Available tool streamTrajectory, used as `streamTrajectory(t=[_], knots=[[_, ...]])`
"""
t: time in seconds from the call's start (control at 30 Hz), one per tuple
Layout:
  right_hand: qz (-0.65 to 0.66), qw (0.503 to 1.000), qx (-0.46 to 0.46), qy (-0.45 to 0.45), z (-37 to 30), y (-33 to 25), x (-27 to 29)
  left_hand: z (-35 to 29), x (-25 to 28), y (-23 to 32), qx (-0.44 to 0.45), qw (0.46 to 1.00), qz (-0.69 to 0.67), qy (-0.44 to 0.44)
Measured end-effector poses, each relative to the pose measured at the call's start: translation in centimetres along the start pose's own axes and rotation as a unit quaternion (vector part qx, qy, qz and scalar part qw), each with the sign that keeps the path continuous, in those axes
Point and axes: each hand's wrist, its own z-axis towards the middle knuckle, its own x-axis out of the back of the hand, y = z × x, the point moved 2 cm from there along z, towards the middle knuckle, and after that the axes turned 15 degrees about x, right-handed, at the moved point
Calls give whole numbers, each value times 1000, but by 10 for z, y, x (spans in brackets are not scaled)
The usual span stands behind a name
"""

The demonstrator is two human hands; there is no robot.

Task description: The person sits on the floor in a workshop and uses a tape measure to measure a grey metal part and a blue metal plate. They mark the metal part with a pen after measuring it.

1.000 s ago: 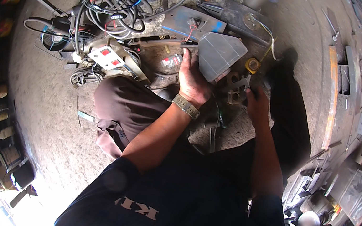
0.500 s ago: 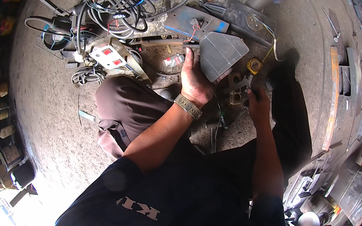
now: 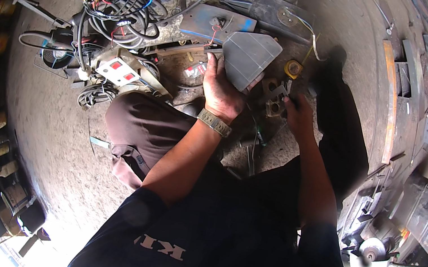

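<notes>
A flat grey metal plate (image 3: 250, 58) with angled corners and thin scribed lines rests in my left hand (image 3: 223, 92). The thumb stands up along its left edge, and fingertips show at its right side. To its right, my right hand (image 3: 300, 117) is closed on a small notched metal piece (image 3: 277, 92), whose exact kind I cannot make out. Below that piece sits a metal block with a round hole (image 3: 274, 109); whether they touch is unclear. A yellow tape measure (image 3: 293, 68) lies on the floor just beyond my right hand.
Coiled black cables (image 3: 136, 22) and a white panel with red switches (image 3: 117, 71) lie to the left. Beyond the plate are a blue-marked metal sheet (image 3: 219, 24) and a dark steel plate (image 3: 280, 16). A rusty flat bar (image 3: 388, 101) lies at right, near a metal drum (image 3: 425, 211).
The whole view has shifted slightly, with floor items now further left and a little higher. Both hands keep their holds, and the plate has moved slightly left.
</notes>
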Motion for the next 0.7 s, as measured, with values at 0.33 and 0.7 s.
streamTrajectory(t=[0.33, 0.7], knots=[[-73, 997, 41, -1, 0, -3, -1, 5, 3, 0, -5, 1000, 2, -11], [-48, 999, 8, -3, -1, -6, -1, 2, 2, -3, -16, 1000, 12, 5]])
